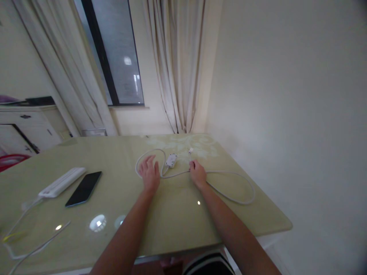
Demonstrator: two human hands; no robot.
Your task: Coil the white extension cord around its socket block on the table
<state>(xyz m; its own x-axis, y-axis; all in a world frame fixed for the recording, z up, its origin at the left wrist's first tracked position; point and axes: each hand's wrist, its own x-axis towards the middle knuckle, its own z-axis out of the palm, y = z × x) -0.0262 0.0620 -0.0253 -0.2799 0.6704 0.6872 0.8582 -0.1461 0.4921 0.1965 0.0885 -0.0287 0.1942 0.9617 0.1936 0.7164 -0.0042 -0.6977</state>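
Note:
A white cable [229, 173] lies looped across the glossy table, with one loop on the left and a larger one on the right. My left hand [149, 175] rests over the left loop, its fingers spread and gripping nothing. Closed in a pinch, my right hand [197, 172] holds the cable near the middle; its fingertips partly hide the held part. Just beyond those fingers is a small white plug-like end [190, 151]. Between my hands, slightly farther away, sits a small white block [171, 160] with prong-like dark marks, beside the cable.
A dark phone [84, 188] and a white power strip [63, 182] with its cord lie on the left of the table [114, 236]. Another thin cable [43, 244] is at the front left. A wall borders the right side; curtains [177, 68] hang behind.

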